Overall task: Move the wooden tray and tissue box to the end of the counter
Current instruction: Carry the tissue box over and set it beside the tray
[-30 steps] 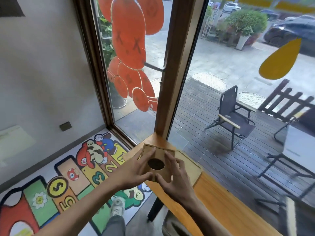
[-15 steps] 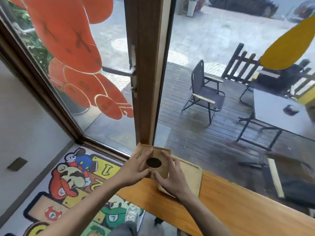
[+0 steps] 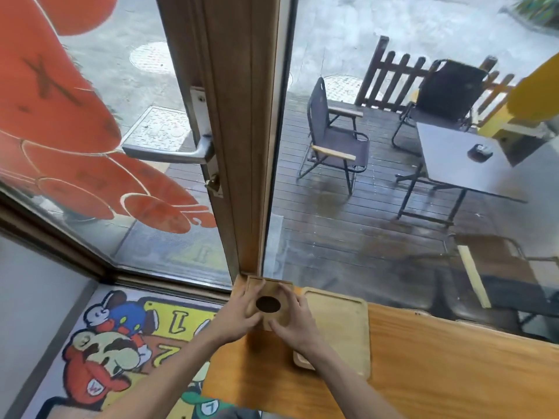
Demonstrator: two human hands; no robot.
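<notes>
wooden tissue box (image 3: 270, 300) gripped on both sides, left hand (image 3: 239, 316), right hand (image 3: 292, 320), tray (image 3: 335, 325) beside

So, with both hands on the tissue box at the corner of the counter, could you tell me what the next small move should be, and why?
Probably let go and draw both hands back. The tissue box already sits on the counter in its end corner by the window frame, with the wooden tray right beside it. The left hand and right hand only steady its sides.
</notes>
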